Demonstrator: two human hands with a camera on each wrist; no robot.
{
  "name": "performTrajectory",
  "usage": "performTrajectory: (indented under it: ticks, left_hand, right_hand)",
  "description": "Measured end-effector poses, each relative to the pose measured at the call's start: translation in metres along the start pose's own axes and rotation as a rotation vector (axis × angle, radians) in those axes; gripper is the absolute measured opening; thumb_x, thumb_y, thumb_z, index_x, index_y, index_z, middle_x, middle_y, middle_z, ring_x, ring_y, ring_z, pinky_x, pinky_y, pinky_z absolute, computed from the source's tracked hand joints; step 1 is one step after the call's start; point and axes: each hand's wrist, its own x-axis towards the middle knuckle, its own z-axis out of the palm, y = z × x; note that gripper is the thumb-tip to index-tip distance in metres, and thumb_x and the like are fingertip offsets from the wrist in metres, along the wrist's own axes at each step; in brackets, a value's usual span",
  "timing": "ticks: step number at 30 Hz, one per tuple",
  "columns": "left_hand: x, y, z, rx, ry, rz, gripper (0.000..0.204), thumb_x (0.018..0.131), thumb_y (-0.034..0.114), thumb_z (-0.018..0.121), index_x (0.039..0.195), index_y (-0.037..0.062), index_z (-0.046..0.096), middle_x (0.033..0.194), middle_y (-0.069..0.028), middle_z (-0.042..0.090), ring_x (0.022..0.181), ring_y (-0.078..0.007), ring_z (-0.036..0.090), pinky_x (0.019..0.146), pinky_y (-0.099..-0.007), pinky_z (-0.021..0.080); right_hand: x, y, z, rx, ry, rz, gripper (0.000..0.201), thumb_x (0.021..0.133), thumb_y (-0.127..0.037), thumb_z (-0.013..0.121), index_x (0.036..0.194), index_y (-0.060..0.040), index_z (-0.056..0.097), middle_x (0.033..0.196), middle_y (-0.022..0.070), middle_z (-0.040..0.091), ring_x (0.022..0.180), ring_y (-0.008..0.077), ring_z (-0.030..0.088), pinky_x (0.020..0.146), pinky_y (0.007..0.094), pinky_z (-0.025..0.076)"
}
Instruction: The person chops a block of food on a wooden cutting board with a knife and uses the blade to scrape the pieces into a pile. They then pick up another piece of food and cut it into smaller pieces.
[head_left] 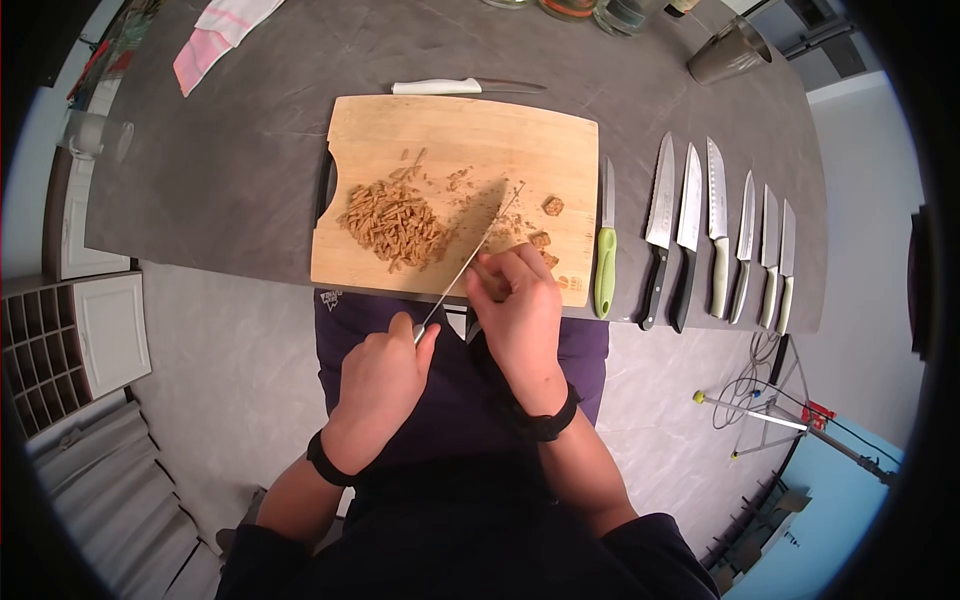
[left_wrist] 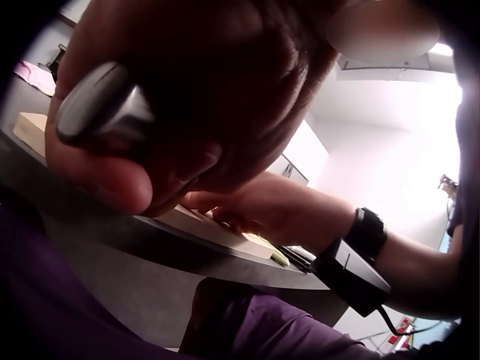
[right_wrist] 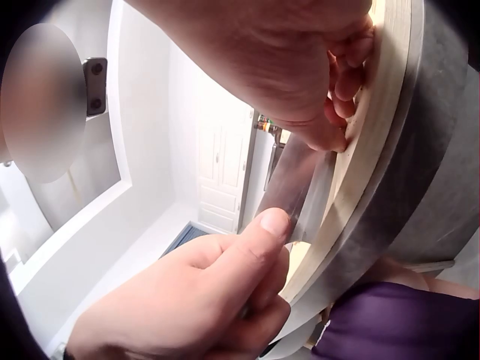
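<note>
On a grey desk [head_left: 220, 170] over pale floor [head_left: 230, 350], thin shreds [head_left: 395, 225] heaped on smooth wooden board [head_left: 460, 120]
Left hand [head_left: 380, 378] clamped round steel knife [right_wrist: 289, 180], right hand [head_left: 520, 315] pinching brown chunk [head_left: 491, 283]

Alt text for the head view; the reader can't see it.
Left hand holds a knife over a wooden board; right hand holds a brown piece by the knife. Brown strips lie heaped on the board's left, more knives beyond its right edge.

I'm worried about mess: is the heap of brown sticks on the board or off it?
On it: the head view shows the heap lying on the left part of the board, inside its edges.
</note>
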Motion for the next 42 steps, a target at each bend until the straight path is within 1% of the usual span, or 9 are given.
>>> performTrajectory:
  ticks: [4, 7, 10, 14, 17, 23, 26, 29, 42]
  left_hand:
    - [0.003, 0.001, 0.006, -0.007, 0.027, -0.006, 0.043, 0.112, 0.039, 0.066, 0.089, 0.0022, 0.062, 0.065, -0.0223, 0.069, 0.062, -0.0448, 0.073, 0.054, -0.0527, 0.058]
    - [0.004, 0.003, 0.009, -0.016, 0.051, -0.010, 0.044, 0.112, 0.039, 0.065, 0.089, 0.0020, 0.062, 0.065, -0.0221, 0.069, 0.061, -0.0445, 0.073, 0.053, -0.0525, 0.058]
    - [0.004, 0.005, 0.010, -0.027, 0.064, -0.012, 0.044, 0.113, 0.039, 0.064, 0.090, 0.0017, 0.063, 0.065, -0.0219, 0.070, 0.062, -0.0440, 0.073, 0.053, -0.0522, 0.058]
    - [0.005, 0.007, 0.010, -0.055, 0.083, -0.013, 0.044, 0.113, 0.039, 0.064, 0.092, 0.0002, 0.065, 0.066, -0.0219, 0.070, 0.063, -0.0431, 0.074, 0.055, -0.0517, 0.059]
    - [0.008, 0.013, 0.008, -0.116, 0.066, -0.058, 0.043, 0.112, 0.037, 0.065, 0.093, -0.0012, 0.067, 0.069, -0.0247, 0.071, 0.067, -0.0465, 0.074, 0.059, -0.0545, 0.059]
    - [0.007, 0.009, 0.011, -0.110, 0.101, -0.008, 0.041, 0.113, 0.036, 0.065, 0.098, -0.0024, 0.069, 0.070, -0.0256, 0.071, 0.069, -0.0467, 0.074, 0.061, -0.0553, 0.060]
    - [0.007, 0.007, 0.015, -0.087, 0.121, 0.015, 0.043, 0.113, 0.038, 0.065, 0.095, -0.0015, 0.066, 0.067, -0.0229, 0.071, 0.067, -0.0431, 0.076, 0.059, -0.0517, 0.061]
    - [0.002, 0.008, 0.012, -0.047, 0.112, -0.006, 0.044, 0.113, 0.039, 0.065, 0.092, -0.0006, 0.065, 0.067, -0.0231, 0.071, 0.066, -0.0434, 0.076, 0.058, -0.0515, 0.061]
    - [-0.036, -0.011, 0.011, -0.015, 0.090, -0.059, 0.047, 0.112, 0.041, 0.066, 0.086, 0.0022, 0.063, 0.066, -0.0238, 0.069, 0.063, -0.0453, 0.074, 0.055, -0.0520, 0.059]
  right_hand:
    - [-0.001, 0.000, 0.001, 0.029, -0.012, 0.033, 0.016, 0.090, -0.008, 0.087, 0.101, 0.0013, 0.079, 0.092, 0.0132, 0.067, 0.079, 0.0351, 0.069, 0.072, 0.0447, 0.057]
    - [-0.002, 0.001, 0.002, 0.035, 0.014, -0.016, 0.015, 0.091, -0.007, 0.086, 0.101, 0.0024, 0.079, 0.091, 0.0138, 0.067, 0.076, 0.0340, 0.069, 0.070, 0.0434, 0.056]
    - [-0.004, 0.007, 0.005, 0.008, 0.051, -0.068, 0.017, 0.092, -0.003, 0.088, 0.098, 0.0061, 0.076, 0.093, 0.0099, 0.069, 0.072, 0.0198, 0.071, 0.068, 0.0336, 0.058]
    - [-0.004, 0.005, 0.006, 0.016, 0.051, -0.061, 0.016, 0.092, -0.003, 0.088, 0.100, 0.0064, 0.077, 0.090, 0.0090, 0.068, 0.069, 0.0176, 0.066, 0.066, 0.0321, 0.057]
    - [-0.005, 0.005, 0.005, 0.034, 0.061, -0.043, 0.015, 0.092, -0.003, 0.088, 0.101, 0.0054, 0.079, 0.086, 0.0079, 0.065, 0.068, 0.0165, 0.065, 0.065, 0.0311, 0.055]
    - [-0.003, 0.007, 0.006, -0.047, 0.091, -0.087, 0.020, 0.089, -0.006, 0.089, 0.103, 0.0043, 0.080, 0.084, 0.0092, 0.066, 0.069, 0.0201, 0.066, 0.068, 0.0349, 0.055]
    - [-0.003, 0.007, 0.009, -0.038, 0.113, -0.081, 0.019, 0.089, -0.010, 0.087, 0.103, 0.0017, 0.081, 0.086, 0.0119, 0.066, 0.073, 0.0298, 0.068, 0.069, 0.0420, 0.056]
    - [-0.005, 0.005, 0.010, -0.028, 0.112, -0.040, 0.019, 0.089, -0.010, 0.087, 0.103, 0.0012, 0.081, 0.085, 0.0116, 0.066, 0.074, 0.0295, 0.068, 0.070, 0.0424, 0.056]
    - [-0.004, 0.005, 0.011, -0.040, 0.132, -0.054, 0.017, 0.089, -0.010, 0.087, 0.101, 0.0000, 0.079, 0.086, 0.0111, 0.067, 0.073, 0.0291, 0.069, 0.069, 0.0418, 0.057]
